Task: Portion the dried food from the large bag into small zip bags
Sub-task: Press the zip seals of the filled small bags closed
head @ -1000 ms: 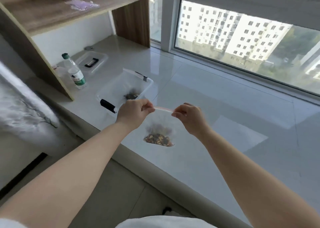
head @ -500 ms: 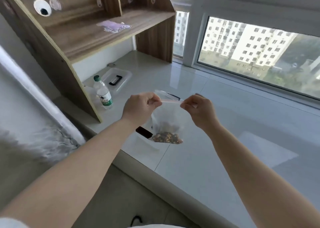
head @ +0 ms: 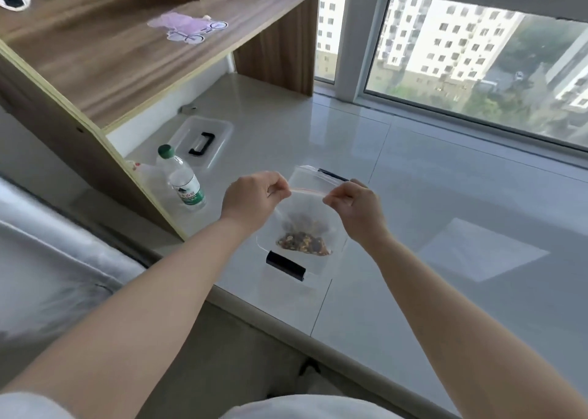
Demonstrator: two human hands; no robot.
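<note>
Standing at a tiled window ledge (head: pixel 445 196), I hold a small zip bag (head: pixel 304 224) up in the air between both hands, my left hand (head: pixel 251 197) pinching one end of its pink-red seal strip (head: pixel 307 191) and my right hand (head: pixel 353 205) pinching the other, thumbs and fingertips closed tight on the plastic so the strip stays taut and level. The grip suggests I am pressing the zip shut, though I cannot tell how much of the seal has already closed. A portion of dried food (head: pixel 304 242), brown and yellow pieces, sits pooled at the bottom of the bag, well below the seal, which keeps it clear of the closure. Directly beneath the hanging bag, on the ledge near its front edge, stands a clear plastic container (head: pixel 286 278) with black clips, placed where anything that spills would fall into it; the bag hides its contents, so the large supply bag cannot be made out. To the left stands a water bottle (head: pixel 184 183) with a green cap, and behind it lies a clear lid (head: pixel 203 140) with a black handle, set aside under the wooden shelf unit (head: pixel 127 52). A flat clear sheet (head: pixel 483 253), possibly another empty bag, lies on the ledge to the right. Beyond the window (head: pixel 477 68), apartment blocks stand in sunlight.
</note>
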